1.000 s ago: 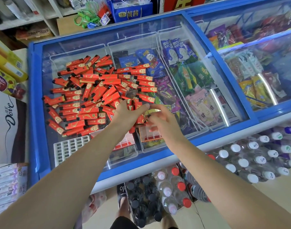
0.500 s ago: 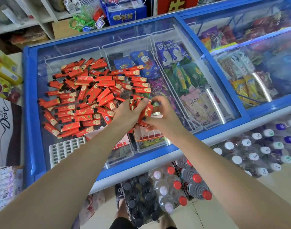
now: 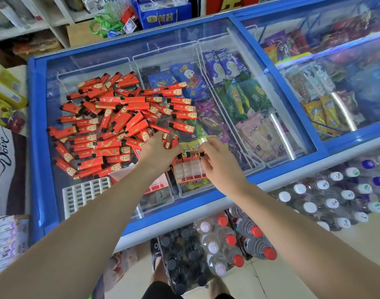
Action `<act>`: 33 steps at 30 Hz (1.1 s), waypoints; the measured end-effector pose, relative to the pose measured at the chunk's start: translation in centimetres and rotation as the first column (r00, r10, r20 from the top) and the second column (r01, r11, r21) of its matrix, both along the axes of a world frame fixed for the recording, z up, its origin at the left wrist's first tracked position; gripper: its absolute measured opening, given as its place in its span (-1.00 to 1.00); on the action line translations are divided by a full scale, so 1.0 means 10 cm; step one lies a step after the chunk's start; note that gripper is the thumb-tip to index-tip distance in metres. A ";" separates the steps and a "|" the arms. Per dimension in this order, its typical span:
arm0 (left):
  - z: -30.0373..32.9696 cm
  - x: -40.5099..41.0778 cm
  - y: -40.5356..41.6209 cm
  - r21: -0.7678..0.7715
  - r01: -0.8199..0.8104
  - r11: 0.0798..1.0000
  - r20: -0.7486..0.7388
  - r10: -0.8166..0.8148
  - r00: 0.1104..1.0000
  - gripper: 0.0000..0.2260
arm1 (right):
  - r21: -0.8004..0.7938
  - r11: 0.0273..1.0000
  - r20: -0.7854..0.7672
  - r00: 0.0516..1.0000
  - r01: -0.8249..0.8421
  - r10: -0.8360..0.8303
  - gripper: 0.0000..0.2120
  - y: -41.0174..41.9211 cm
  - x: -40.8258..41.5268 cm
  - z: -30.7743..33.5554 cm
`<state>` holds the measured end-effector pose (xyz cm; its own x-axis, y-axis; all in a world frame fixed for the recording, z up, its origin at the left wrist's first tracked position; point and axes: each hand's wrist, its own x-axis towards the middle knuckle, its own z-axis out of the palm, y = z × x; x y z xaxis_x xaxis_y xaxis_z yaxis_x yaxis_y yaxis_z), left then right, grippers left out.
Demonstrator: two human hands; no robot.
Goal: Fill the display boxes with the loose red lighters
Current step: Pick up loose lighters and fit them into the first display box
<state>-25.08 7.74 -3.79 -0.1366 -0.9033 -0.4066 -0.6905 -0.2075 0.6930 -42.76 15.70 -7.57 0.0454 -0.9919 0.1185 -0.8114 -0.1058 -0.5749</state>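
On top of a blue-framed chest freezer with a sliding glass lid (image 3: 260, 117), a large heap of loose red plastic lighters with gold print and black caps (image 3: 111, 128) lies scattered across the left half of the glass, within easy reach of both arms. Just beside the near right edge of that heap sits a small red cardboard display box with a white gridded insert (image 3: 190, 170), placed close so lighters travel only a short way. A few lighters stand upright in its far row, gold tops showing; most cells look unfilled, so the task seems to be at an early stage.

The left hand (image 3: 156, 151) has its fingers curled round a small bunch of red lighters, held with their metal ends up just beside the box, apparently as a ready supply. The right hand (image 3: 217, 159) hovers over the box's far right corner, thumb and fingertips pinching the top of one lighter that stands in a cell or is about to enter one; which, I cannot tell.

Nearer the left front edge lie a separate white plastic grid tray (image 3: 85, 192) and a second red-and-white display box (image 3: 156, 183), partly hidden by the left forearm, probably waiting their turn. Ice-cream wrappers show through the glass below.
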 end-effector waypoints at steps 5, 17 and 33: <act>-0.04 0.01 0.00 -0.045 0.056 0.997 0.046 -0.053 0.997 -0.71 | -0.061 0.997 -0.156 0.987 -0.038 0.028 -0.85 0.04 0.06 -0.12; 0.08 -0.02 0.06 -0.020 0.039 0.999 -0.145 -0.042 0.989 -0.77 | -0.163 0.986 -0.276 0.961 -0.034 -0.012 -0.80 0.02 0.08 -0.15; 0.20 -0.13 0.11 -0.030 0.148 0.988 -0.135 -0.151 0.979 -0.78 | 0.396 0.898 0.758 0.483 0.193 -0.439 -0.84 -0.22 -0.21 0.50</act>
<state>-26.34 8.81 -1.84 -0.3239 -0.8760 -0.3573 -0.6113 -0.0945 0.7857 -44.89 13.52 -2.53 -0.2710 -0.9156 -0.2971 0.0782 0.2867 -0.9548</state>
